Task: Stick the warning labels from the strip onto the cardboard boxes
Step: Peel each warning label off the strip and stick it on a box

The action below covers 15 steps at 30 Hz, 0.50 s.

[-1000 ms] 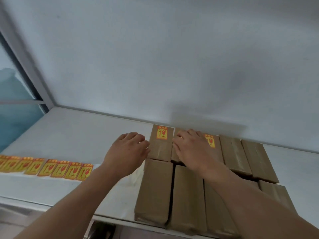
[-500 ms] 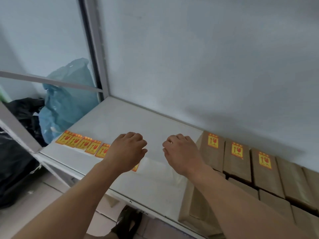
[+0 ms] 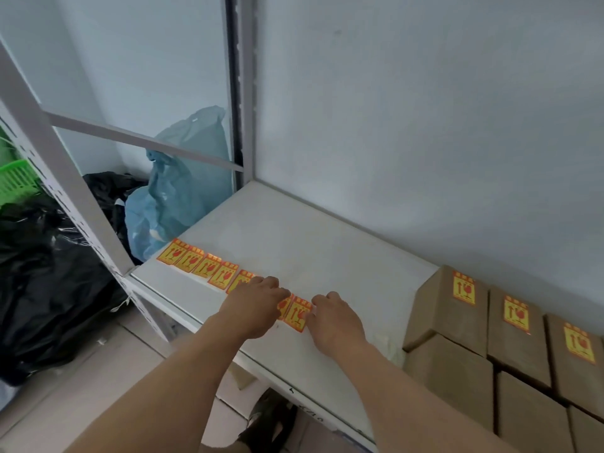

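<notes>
Both hands, left hand and right hand, rest on the label strip, grip unclear; thin, floppy labels probably peel best from a corner.

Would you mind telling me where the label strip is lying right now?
In the head view, the label strip lies along the front-left edge of the white shelf, left of the cardboard boxes, with both hands at its right end.

Label strip flat on shelf; boxes labelled.
</notes>
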Each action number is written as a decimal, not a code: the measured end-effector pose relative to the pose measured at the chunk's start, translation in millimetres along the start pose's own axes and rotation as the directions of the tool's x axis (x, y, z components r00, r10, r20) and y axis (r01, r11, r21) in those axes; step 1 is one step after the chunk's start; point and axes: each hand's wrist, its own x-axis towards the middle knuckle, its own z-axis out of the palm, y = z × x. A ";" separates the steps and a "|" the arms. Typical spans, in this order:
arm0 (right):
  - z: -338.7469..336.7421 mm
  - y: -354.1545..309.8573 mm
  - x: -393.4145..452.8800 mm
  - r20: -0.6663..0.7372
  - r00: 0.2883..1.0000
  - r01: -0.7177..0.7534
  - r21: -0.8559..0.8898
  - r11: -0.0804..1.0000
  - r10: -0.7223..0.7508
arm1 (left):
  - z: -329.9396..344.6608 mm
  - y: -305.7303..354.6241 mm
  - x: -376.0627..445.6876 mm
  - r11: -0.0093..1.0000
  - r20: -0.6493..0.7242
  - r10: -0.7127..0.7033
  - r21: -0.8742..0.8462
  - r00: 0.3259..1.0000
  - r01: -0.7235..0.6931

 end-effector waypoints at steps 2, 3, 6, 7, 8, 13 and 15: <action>5.5 -0.4 1.6 -0.028 0.999 -0.045 0.037 0.998 0.046 | 3.7 -1.2 0.0 1.000 0.023 0.001 -0.014 1.000 0.000; 7.6 -0.7 2.2 -0.046 0.997 -0.058 0.051 0.997 0.060 | 4.4 -1.4 0.3 1.000 0.025 0.001 -0.015 1.000 -0.001; 10.7 -2.3 3.2 -0.093 0.992 -0.075 0.077 0.994 0.082 | 5.4 -1.2 1.3 1.000 0.020 -0.003 -0.021 1.000 0.003; 11.1 -2.6 4.0 -0.104 0.990 -0.084 0.091 0.992 0.093 | 5.9 -1.0 1.4 1.000 0.024 -0.009 -0.025 1.000 0.010; 11.2 -3.1 5.2 -0.113 0.988 -0.097 0.108 0.989 0.109 | 6.5 -0.6 1.4 0.999 0.025 -0.015 -0.028 1.000 0.016; 11.2 -5.6 8.4 -0.147 0.979 -0.122 0.126 0.985 0.140 | 7.4 0.3 2.1 0.999 0.032 -0.032 -0.037 0.999 0.033; 11.4 -5.5 6.6 -0.159 0.981 -0.099 0.108 0.989 0.115 | 6.1 0.5 2.6 0.998 0.041 -0.037 -0.043 0.998 0.039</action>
